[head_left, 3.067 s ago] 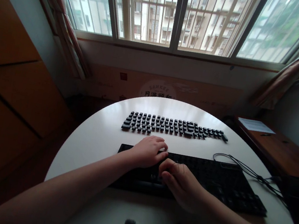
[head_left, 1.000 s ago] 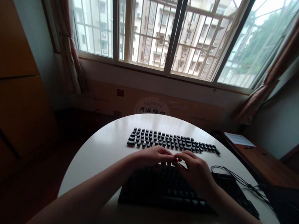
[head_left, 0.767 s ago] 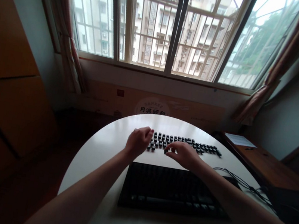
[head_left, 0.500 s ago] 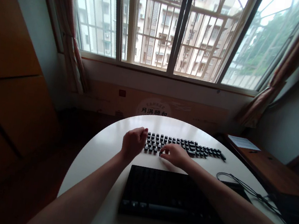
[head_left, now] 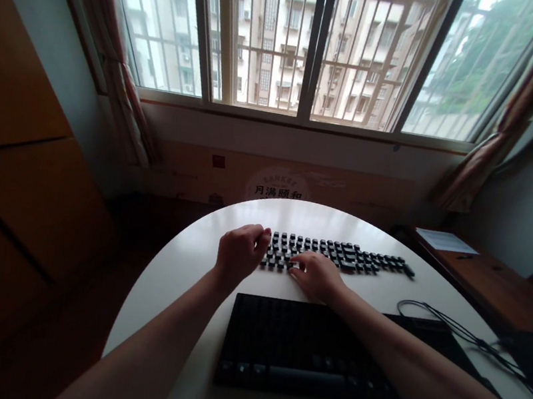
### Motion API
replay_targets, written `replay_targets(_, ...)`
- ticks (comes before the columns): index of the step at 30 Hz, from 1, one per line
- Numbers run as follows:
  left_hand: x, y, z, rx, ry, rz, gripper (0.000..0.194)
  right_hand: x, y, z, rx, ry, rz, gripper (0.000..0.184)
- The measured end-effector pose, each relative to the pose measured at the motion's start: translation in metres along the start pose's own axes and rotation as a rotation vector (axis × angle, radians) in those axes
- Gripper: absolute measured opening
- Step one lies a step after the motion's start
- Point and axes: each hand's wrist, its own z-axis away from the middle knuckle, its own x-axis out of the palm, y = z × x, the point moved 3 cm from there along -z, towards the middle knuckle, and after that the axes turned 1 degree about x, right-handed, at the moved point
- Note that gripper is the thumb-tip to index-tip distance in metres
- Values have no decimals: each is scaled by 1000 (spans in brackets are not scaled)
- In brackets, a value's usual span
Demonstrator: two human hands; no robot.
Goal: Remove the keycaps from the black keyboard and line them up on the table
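My left hand is curled into a fist at the left end of the rows of loose black keycaps. It covers part of the rows, and whatever its fingers hold is hidden. At the front row, my right hand pinches with thumb and forefinger around a small dark keycap, mostly hidden by the fingertips. Below both hands lies a black keyboard, with a row of keys along its near edge. My right forearm crosses over its right part.
The round white table carries everything. Black cables lie at the keyboard's upper right. A wooden desk with a paper sheet stands to the right. A window is ahead.
Both hands were over the keyboard, then met above its far edge. They parted: my left hand went to the rows' left end in a fist, my right hand to the front row with a keycap.
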Motion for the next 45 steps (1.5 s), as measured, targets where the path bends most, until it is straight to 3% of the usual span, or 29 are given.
replay_targets(20, 1, 1, 1, 37, 44, -12, 42, 6, -1, -2, -51, 99, -5, 16)
replay_targets(26, 0, 3, 2, 72, 45, 12, 40, 1, -4, 2, -68, 184, -54, 14)
replay_targets(31, 0, 3, 2, 86, 46, 2, 38, -25, -10, 3, -105, 307, -117, 24)
replay_targets(36, 1, 5, 2, 127, 16, -16, 38, -88, -16, 21, -286, 489, -389, 42)
replay_targets(40, 2, 11, 2, 210, -34, -51, 39, -124, -4, 56, -177, 422, -578, 63)
replay_targets(42, 3, 16, 3, 253, -71, -49, 39, -125, 3, 74, -52, 282, -736, 67)
replay_targets(45, -1, 27, 3, 322, -124, -42, 38, -110, 5, 96, 58, 15, -1005, 54)
